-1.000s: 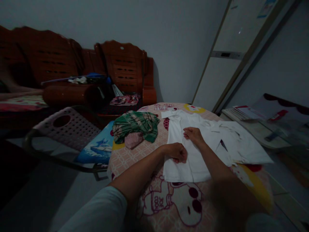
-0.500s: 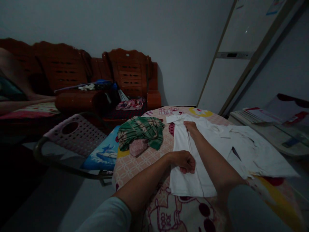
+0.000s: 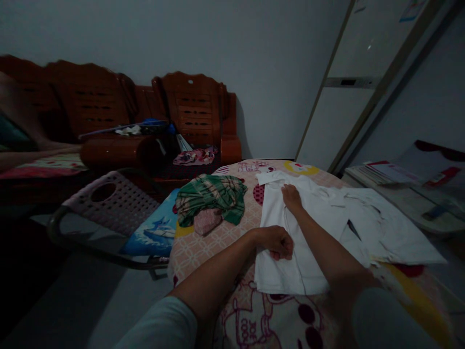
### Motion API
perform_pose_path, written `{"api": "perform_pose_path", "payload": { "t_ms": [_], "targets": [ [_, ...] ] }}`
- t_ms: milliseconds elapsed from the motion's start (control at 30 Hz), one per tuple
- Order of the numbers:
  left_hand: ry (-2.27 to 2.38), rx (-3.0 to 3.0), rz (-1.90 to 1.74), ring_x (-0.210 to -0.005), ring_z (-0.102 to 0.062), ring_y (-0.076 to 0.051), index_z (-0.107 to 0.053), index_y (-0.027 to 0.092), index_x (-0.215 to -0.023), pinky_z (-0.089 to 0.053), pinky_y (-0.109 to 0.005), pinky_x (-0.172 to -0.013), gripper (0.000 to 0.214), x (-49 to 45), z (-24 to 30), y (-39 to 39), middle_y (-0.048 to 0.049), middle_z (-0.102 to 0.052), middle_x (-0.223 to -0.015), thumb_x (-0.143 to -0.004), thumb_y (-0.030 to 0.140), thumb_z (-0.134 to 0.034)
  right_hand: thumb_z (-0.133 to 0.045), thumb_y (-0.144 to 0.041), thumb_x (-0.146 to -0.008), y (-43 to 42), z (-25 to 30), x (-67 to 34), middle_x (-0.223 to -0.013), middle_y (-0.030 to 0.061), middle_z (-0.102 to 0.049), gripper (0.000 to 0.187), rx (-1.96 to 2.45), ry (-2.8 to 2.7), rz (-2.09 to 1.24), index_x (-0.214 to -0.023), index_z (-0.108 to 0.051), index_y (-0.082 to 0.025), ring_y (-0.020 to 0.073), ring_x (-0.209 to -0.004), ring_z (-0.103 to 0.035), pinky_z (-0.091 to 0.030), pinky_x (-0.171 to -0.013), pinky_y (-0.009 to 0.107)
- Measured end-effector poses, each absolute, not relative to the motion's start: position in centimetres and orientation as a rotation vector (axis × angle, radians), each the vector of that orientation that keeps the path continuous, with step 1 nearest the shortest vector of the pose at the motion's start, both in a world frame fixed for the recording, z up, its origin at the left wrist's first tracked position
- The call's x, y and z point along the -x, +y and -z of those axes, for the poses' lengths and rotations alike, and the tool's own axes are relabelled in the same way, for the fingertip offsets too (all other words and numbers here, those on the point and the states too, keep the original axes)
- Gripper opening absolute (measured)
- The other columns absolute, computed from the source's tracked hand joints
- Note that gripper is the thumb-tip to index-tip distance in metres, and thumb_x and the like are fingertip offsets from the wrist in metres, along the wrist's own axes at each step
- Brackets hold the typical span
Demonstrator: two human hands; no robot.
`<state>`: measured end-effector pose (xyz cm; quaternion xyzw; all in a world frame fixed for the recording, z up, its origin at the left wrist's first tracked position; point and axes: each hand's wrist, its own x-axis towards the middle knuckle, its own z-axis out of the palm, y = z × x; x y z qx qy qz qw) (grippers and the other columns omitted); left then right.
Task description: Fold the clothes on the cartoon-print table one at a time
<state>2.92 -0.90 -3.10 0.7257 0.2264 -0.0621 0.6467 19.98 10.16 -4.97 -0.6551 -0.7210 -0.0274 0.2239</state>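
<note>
A white shirt [image 3: 312, 261] lies spread on the patterned tablecloth [image 3: 203, 247], its left part folded over along a lengthwise line. My left hand [image 3: 278, 242] is closed at the lower part of that fold, fingers curled down onto the cloth. Farther up the same fold, my right hand [image 3: 291, 196] is closed on the fabric near the short sleeve [image 3: 269, 177]. The fingertips of both hands are partly hidden. Rumpled green plaid cloth [image 3: 214, 194] and a small pink bundle [image 3: 207, 221] lie left of the shirt.
A woven chair [image 3: 112, 198] with a blue cushion [image 3: 154, 230] stands left of the table. Behind are wooden seats [image 3: 196, 106], with a person's bare leg [image 3: 22, 116] at far left. Papers [image 3: 388, 172] lie on a side stand at right, near a tall white cabinet-like unit [image 3: 337, 111].
My right hand has shifted slightly right, and the shirt's sleeve end has moved right with it. My left hand has stayed almost in place.
</note>
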Motion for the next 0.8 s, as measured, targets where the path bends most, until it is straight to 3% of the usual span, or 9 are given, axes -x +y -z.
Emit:
{"api": "perform_pose_path", "payload": {
  "t_ms": [67, 167, 233, 300, 367, 500, 667, 800],
  "targets": [
    [0.494, -1.668, 0.115, -0.05, -0.061, -0.01, -0.069, 0.012, -0.078, -0.052, -0.02, -0.051, 0.009, -2.9, 3.0, -0.8, 0.0027, -0.062, -0.057, -0.073, 0.018, -0.073, -0.024, -0.015, -0.096, 9.8, 4.6, -20.2, -0.128, 0.0272, -0.06, 0.049, 1.858, -1.912, 0.071, -0.128, -0.057, 0.001, 0.0317, -0.125, -0.053, -0.038, -0.108, 0.048],
    [0.561, -1.802, -0.179, -0.054, -0.062, -0.01, -0.07, 0.011, -0.089, -0.052, -0.022, -0.057, 0.012, -2.3, 2.3, 0.1, 0.0007, -0.064, -0.062, -0.08, 0.015, -0.062, -0.03, -0.014, -0.093, 8.2, 4.5, -20.3, -0.134, 0.0219, -0.059, 0.048, 1.856, -1.905, 0.06, -0.129, -0.059, -0.002, 0.0273, -0.129, -0.051, -0.038, -0.111, 0.041],
    [0.721, -1.996, -0.517, -0.069, -0.066, -0.013, -0.07, 0.011, -0.095, -0.055, -0.025, -0.071, 0.018, -1.6, 1.9, 1.4, -0.0038, -0.07, -0.076, -0.084, 0.014, -0.057, -0.034, -0.016, -0.092, 6.7, 4.8, -20.4, -0.138, 0.017, -0.057, 0.047, 1.789, -1.949, 0.066, -0.131, -0.059, -0.007, 0.025, -0.132, -0.049, -0.037, -0.113, 0.04],
    [0.89, -2.216, -0.754, -0.099, -0.066, -0.018, -0.07, 0.013, -0.103, -0.051, -0.031, -0.093, 0.023, -0.7, 1.8, 2.7, -0.0096, -0.072, -0.104, -0.085, 0.013, -0.056, -0.037, -0.019, -0.093, 5.3, 5.4, -20.5, -0.143, 0.0158, -0.054, 0.047, 1.686, -2.033, 0.072, -0.135, -0.056, -0.009, 0.0246, -0.135, -0.046, -0.036, -0.114, 0.042],
    [1.014, -2.399, -0.738, -0.123, -0.056, -0.023, -0.066, 0.012, -0.116, -0.041, -0.037, -0.108, 0.032, 0.1, 2.3, 3.8, -0.0152, -0.063, -0.128, -0.085, 0.014, -0.06, -0.04, -0.024, -0.094, 4.3, 5.9, -20.5, -0.146, 0.0164, -0.05, 0.048, 1.606, -2.159, 0.042, -0.138, -0.053, -0.008, 0.0251, -0.137, -0.044, -0.035, -0.115, 0.043],
    [1.158, -2.602, -0.441, -0.14, -0.04, -0.03, -0.051, 0.013, -0.138, -0.031, -0.045, -0.116, 0.051, 0.5, 4.0, 4.4, -0.0201, -0.043, -0.15, -0.089, 0.026, -0.059, -0.045, -0.028, -0.095, 3.2, 5.8, -20.0, -0.147, 0.0162, -0.049, 0.046, 1.607, -2.321, -0.064, -0.137, -0.054, -0.011, 0.0265, -0.138, -0.043, -0.034, -0.116, 0.045],
    [1.35, -2.578, -0.298, -0.147, -0.025, -0.034, -0.036, 0.022, -0.149, -0.018, -0.06, -0.116, 0.061, 0.8, 4.4, 4.2, -0.0161, -0.03, -0.158, -0.095, 0.046, -0.049, -0.052, -0.033, -0.094, 0.6, 4.5, -19.1, -0.153, 0.0162, -0.041, 0.051, 1.606, -2.416, -0.107, -0.141, -0.052, -0.013, 0.0293, -0.141, -0.038, -0.033, -0.116, 0.043],
    [1.402, -2.519, -0.361, -0.145, -0.031, -0.03, -0.034, 0.017, -0.15, -0.023, -0.053, -0.117, 0.06, 1.3, 4.2, 4.8, -0.0176, -0.033, -0.156, -0.096, 0.041, -0.047, -0.051, -0.032, -0.095, -2.5, 3.9, -19.2, -0.153, 0.0154, -0.041, 0.049, 1.614, -2.46, -0.178, -0.141, -0.052, -0.016, 0.0292, -0.14, -0.04, -0.036, -0.114, 0.045]
  ]
}}
